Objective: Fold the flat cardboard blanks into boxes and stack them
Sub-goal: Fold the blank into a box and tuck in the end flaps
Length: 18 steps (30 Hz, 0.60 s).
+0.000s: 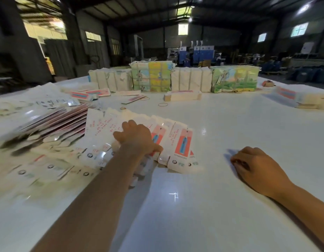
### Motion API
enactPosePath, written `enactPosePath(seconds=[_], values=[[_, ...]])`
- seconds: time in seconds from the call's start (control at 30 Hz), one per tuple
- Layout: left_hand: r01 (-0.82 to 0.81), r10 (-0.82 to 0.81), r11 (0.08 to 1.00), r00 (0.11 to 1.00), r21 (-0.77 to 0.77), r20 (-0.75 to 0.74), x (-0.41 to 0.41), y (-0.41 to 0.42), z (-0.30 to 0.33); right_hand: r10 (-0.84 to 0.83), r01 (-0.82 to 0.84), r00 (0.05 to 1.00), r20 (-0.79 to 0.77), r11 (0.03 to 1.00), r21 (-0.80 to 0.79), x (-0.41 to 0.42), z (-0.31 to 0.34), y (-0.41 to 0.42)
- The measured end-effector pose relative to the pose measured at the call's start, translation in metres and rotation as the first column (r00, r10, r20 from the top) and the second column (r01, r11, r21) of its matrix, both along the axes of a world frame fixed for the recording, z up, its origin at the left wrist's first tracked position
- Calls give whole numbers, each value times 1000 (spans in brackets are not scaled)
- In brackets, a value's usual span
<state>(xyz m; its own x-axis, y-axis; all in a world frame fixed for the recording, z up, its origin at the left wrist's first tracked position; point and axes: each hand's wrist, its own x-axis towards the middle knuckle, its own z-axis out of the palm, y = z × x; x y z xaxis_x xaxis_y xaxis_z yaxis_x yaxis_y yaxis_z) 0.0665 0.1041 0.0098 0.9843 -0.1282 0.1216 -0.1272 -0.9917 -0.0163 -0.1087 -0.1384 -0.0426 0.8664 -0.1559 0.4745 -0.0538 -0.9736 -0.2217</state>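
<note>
The scene is viewed from a single wide-angle camera worn on the head, directed forward and downward across the table (221, 206). Both forearms are seen entering from the lower edge, so the near tabletop is recorded at close range. The hall beyond is included at the top, curved by lens distortion.

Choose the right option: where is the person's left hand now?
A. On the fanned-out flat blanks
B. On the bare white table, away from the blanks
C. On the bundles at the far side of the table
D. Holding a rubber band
A: the left hand lies on the fanned row of flat blanks, while the right hand rests on the white table.
</note>
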Motion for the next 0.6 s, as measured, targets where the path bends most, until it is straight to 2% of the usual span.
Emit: enactPosePath(seconds=[0.2,0.37,0.47,0.53,0.6], values=[[-22,10,985,997,-170,-76,10,-2,1,-3,3,1000,-16,1000,6,-1,1,0],[15,6,939,998,-345,59,8,1,11,-3,4,999,-35,1000,9,-1,0,-1],[138,-56,898,978,-419,203,-4,-6,25,-9,10,999,-31,1000,16,-1,0,0],[263,-178,851,959,-454,220,-19,-20,29,-24,27,997,-73,998,50,1,-1,-1],[404,-345,789,915,-463,210,-37,-34,22,-63,76,996,-68,975,209,4,1,-3]])
